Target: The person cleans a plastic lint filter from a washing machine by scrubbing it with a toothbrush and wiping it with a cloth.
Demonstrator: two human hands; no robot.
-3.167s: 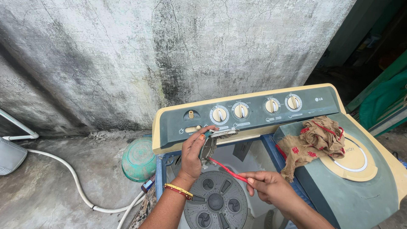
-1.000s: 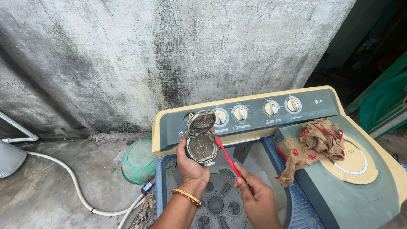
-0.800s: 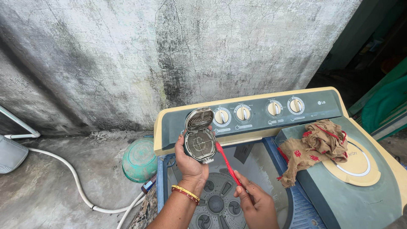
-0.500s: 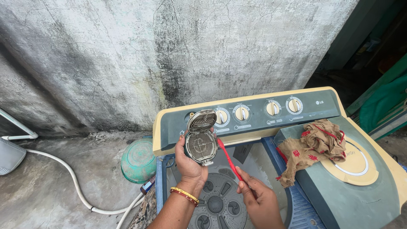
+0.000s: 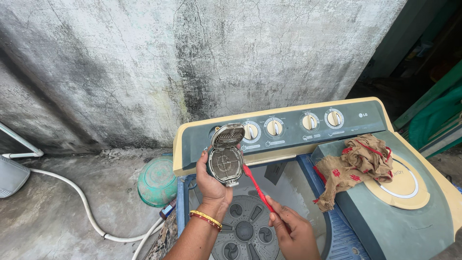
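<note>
Fingers of left hand (image 5: 210, 179) clamp filter (image 5: 224, 161) above tub (image 5: 308, 192); right hand (image 5: 291, 231) pinches toothbrush (image 5: 255, 185); wet grip could drop either.

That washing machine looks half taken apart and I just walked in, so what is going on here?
A person stands over the open wash tub of a twin-tub washing machine. Their left hand holds a hinged grey lint filter, flipped open, above the tub. Their right hand holds a red toothbrush with its head at the filter's right edge. A brown cloth lies on the closed spinner lid.
</note>
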